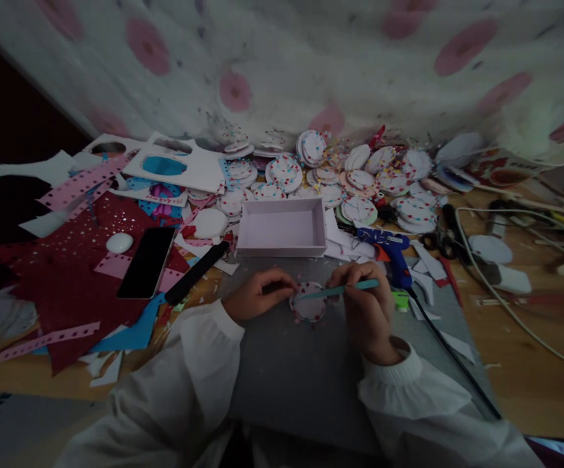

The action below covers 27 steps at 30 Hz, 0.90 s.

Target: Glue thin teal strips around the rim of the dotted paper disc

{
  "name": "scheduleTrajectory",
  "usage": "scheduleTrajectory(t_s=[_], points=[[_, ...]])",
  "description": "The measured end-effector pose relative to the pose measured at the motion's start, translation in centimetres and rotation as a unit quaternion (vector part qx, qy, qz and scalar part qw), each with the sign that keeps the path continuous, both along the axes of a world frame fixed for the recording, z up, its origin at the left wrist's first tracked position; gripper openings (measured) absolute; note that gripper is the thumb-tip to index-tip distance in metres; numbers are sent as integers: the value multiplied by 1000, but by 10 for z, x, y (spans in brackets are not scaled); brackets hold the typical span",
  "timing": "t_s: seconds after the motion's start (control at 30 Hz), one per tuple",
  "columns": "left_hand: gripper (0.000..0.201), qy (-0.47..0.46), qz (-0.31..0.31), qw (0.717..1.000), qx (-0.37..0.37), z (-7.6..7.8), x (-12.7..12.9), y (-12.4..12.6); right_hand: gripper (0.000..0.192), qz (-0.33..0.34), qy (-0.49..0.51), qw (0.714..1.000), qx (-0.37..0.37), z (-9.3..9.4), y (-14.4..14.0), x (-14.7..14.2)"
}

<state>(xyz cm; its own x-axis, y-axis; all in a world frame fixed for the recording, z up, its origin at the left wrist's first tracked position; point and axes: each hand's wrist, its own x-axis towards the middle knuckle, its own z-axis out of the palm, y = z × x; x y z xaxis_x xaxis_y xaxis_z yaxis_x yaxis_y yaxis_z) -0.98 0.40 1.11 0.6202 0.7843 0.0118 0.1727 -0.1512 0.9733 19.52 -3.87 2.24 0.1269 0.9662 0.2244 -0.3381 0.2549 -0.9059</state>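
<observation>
A small round white disc (307,308) with red and white dots round its rim lies on the grey mat (301,370) in front of me. The thumb and fingertips of my left hand (262,292) are closed at the disc's left edge. Pinched in my right hand (367,305) is a thin light-blue strip (323,292), whose left end reaches over the disc. Whether that end touches the disc, I cannot tell. Just beyond both hands stands an open white box (282,250), its inside showing nothing.
Many dotted white discs (284,172) are piled at the back. A blue glue gun (394,250) with a black cord lies right of the box. To the left are a phone (148,263), a black bar-shaped object (197,272) and red sheet scraps (82,273). Scissors (440,244) rest further right.
</observation>
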Motion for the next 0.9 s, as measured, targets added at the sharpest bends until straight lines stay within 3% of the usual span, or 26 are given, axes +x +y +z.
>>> scheduleTrajectory(t_s=[0.27, 0.5, 0.9], points=[[20, -35, -35, 998, 32, -1, -4, 3, 8, -29, -25, 999, -34, -5, 3, -1], [23, -14, 21, 1000, 2, -2, 0, 1, 7, -54, -108, 991, -50, -2, 2, -1], [23, -1, 46, 999, -20, -3, -1, 1, 6, -58, -150, 987, -22, 4, -1, -6]])
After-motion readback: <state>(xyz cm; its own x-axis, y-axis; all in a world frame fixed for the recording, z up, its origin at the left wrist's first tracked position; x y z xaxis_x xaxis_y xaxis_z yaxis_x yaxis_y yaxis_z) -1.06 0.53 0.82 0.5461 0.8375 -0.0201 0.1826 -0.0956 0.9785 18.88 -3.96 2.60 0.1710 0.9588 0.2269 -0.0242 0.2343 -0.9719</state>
